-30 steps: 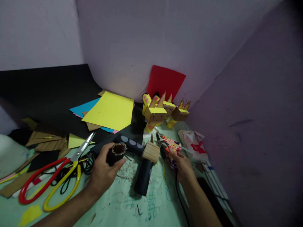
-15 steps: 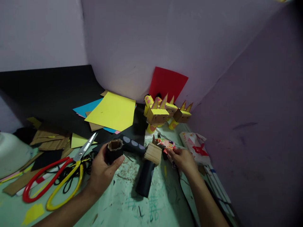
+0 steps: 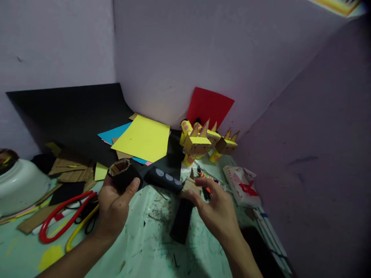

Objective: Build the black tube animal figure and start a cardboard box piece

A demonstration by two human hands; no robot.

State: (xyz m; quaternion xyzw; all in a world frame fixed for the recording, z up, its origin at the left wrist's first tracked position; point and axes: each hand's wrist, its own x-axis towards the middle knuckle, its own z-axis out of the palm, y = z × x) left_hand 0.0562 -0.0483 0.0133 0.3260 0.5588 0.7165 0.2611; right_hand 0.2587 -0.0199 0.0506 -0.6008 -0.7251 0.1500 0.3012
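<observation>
No legible text or numbers, red mark (image 3: pixel 247 188) on white packet (image 3: pixel 238 184)

Head-worn, facing forward and down, close above a stained pale-green surface (image 3: pixel 150 251), just behind bare left hand (image 3: pixel 113 210) and bare right hand (image 3: pixel 220 210), toward pale-purple walls (image 3: pixel 179 58) meeting in a corner

Black on the tube (image 3: pixel 126 179), tan on the block (image 3: pixel 188 188)!
Grey spots dot the dark roll (image 3: pixel 164 180), stripes band the horns (image 3: pixel 228 134), solid red sheet (image 3: pixel 210 106)!
</observation>
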